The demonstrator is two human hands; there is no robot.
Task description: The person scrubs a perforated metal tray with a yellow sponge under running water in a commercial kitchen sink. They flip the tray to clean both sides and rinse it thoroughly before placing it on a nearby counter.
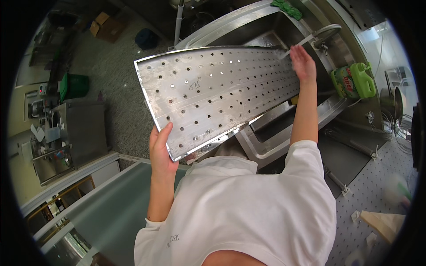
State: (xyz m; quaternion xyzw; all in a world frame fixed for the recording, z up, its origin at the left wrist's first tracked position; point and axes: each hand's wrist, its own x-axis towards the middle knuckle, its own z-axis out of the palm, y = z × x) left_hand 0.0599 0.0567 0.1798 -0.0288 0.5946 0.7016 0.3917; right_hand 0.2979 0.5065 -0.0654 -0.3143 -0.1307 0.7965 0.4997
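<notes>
A long perforated metal tray [206, 93] with a raised rim and rows of round holes slants across the sink [259, 156]. Its surface looks wet and bears a handwritten mark. My left hand [163, 146] grips the near left corner, thumb on the upper face and the other fingers behind the rim. At the opposite end, my right hand [303, 65] is stretched out flat and slightly blurred, with nothing visible in it. Beside its fingertips, water from the faucet [320, 45] runs onto the tray's far end. The tray hides much of the basin.
A green detergent jug [356, 79] stands on the sink's right ledge, and green gloves [287, 9] lie on the far rim. Whisks [396, 129] and a pot [392, 99] are at the right. A green bin [75, 86] and a cardboard box [108, 28] stand on the floor.
</notes>
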